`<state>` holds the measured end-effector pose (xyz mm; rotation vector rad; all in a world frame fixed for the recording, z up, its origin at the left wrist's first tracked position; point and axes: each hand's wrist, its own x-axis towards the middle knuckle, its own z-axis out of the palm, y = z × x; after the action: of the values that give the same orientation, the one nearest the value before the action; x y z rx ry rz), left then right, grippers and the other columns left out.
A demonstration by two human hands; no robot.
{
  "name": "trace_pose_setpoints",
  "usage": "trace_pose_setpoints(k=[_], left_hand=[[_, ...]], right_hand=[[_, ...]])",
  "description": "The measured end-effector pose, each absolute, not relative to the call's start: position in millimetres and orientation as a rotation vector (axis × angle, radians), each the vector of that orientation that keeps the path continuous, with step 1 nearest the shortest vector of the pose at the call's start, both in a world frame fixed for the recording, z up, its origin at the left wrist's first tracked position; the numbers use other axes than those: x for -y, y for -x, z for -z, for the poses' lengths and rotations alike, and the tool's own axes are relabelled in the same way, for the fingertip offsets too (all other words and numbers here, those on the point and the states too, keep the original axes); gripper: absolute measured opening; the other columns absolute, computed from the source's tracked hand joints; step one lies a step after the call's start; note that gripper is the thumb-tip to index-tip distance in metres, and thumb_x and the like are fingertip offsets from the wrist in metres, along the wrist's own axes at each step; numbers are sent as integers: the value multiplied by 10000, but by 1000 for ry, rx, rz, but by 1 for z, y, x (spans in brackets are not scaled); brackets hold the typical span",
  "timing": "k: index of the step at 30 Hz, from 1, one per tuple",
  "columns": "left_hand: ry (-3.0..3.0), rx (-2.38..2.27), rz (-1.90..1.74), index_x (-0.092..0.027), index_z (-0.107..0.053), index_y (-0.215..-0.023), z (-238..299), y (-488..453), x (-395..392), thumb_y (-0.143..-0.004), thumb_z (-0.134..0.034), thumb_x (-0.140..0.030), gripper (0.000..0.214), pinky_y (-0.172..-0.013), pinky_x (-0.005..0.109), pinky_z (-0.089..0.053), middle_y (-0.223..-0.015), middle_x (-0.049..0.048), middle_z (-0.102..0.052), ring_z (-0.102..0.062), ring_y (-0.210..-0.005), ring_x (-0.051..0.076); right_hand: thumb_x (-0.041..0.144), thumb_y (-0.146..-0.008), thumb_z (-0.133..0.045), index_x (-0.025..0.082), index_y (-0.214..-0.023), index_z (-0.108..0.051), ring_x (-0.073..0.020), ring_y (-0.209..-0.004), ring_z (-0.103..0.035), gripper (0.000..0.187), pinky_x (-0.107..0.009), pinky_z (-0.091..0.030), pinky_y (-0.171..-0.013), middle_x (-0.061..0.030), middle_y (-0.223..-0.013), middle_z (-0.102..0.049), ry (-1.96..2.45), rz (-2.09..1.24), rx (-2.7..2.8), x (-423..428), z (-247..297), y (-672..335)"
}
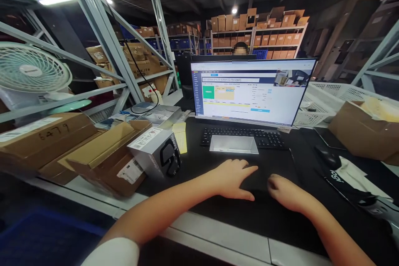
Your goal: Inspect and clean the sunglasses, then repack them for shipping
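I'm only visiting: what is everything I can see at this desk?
monitor: one, lit, back of desk
keyboard: one, black, below monitor
metal tray: one, silver, at keyboard's front edge
product box: one, grey, left of hands
cardboard boxes: several, brown, far left
fan: one, white, left shelf
mouse: one, black, right
baskets: white, right of monitor
mat: one, black, under hands
left hand: bare, flat on mat
right hand: bare, fingers curled, on mat

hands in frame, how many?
2. The left hand lies flat on the black mat below the keyboard; the right hand rests curled beside it. The person behind the monitor may have hands hidden.
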<state>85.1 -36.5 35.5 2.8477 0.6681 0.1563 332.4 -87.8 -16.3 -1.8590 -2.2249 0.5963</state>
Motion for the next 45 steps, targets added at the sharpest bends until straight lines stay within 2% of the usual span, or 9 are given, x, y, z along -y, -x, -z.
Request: trace_pose_setpoints(k=[5, 7, 14, 18, 23, 29, 36, 40, 45], left_hand=[[-2746, -680, -162, -180, -316, -1559, -37, -84, 31, -1001, -291, -621, 712, -1095, 468, -387, -1535, 154, -462, -467, -1382, 311], [-2760, -707, -168, -197, -323, -1554, -36, -85, 34, -1007, -296, -608, 685, -1083, 451, -387, -1524, 127, -482, -485, -1358, 293], [-2846, -687, -224, -252, -385, -1505, -31, -91, 50, -974, -407, -623, 649, -955, 424, -424, -1403, 81, -576, -570, -1177, 267], [-2929, -671, -272, -301, -468, -1426, -27, -91, 56, -975, -422, -599, 543, -853, 402, -429, -1297, 59, -611, -584, -1056, 248], [-3052, -592, -231, -222, -628, -1153, -22, -96, 64, -926, -531, -451, 337, -754, 396, -414, -1153, 75, -640, -567, -974, 265], [-2882, -628, -310, -199, -696, -1027, -23, -97, 44, -958, -468, -398, 310, -727, 373, -468, -1116, 68, -707, -649, -969, 253], [-2380, -750, -698, -224, -697, -1227, -22, -85, 34, -1037, -361, -433, 440, -905, 306, -531, -1173, 68, -739, -678, -1103, 208], [-2328, -745, -742, -230, -713, -1211, -24, -86, 37, -1032, -374, -460, 447, -951, 325, -534, -1195, 65, -737, -679, -1120, 212], [-2377, -780, -777, -227, -706, -1211, -16, -91, 37, -1046, -325, -443, 468, -1047, 395, -495, -1250, 59, -715, -648, -1177, 219]], right_hand=[[236, -857, -494, 192, -574, -506, -143, -576, -468, 287, -277, -346, -577, 8, -578, -529, 1671, -1105, 2015, 82, -1, -346], [327, -884, -496, 205, -553, -458, -132, -543, -415, 356, -279, -326, -551, 28, -539, -461, 1541, -1140, 1927, 86, -9, -344], [278, -989, -477, 202, -658, -527, -167, -716, -571, 343, -306, -440, -675, -27, -744, -605, 1212, -342, 1865, 118, -6, -275], [203, -999, -496, 198, -711, -552, -148, -684, -561, 293, -286, -454, -639, -16, -725, -584, 1147, -152, 1868, 126, -3, -261], [140, -971, -514, 201, -727, -536, -153, -676, -554, 252, -287, -465, -617, -23, -724, -572, 1018, -8, 1994, 136, -7, -247], [347, -989, -500, 211, -1056, -637, -278, -1097, -607, 205, -418, -537, -871, -133, -1211, -599, 1143, 137, 2058, 132, 4, -269], [443, -970, -526, 257, -915, -658, -270, -1106, -653, 235, -375, -591, -797, -80, -1349, -594, 1428, 49, 1961, 105, 22, -309], [441, -959, -540, 240, -893, -679, -314, -1218, -609, 253, -504, -538, -987, -116, -1401, -580, 1480, 170, 1918, 103, 17, -299], [331, -932, -600, 204, -780, -645, -303, -1332, -534, 203, -495, -474, -1081, -146, -1474, -534, 1513, 68, 1931, 105, 0, -288]])
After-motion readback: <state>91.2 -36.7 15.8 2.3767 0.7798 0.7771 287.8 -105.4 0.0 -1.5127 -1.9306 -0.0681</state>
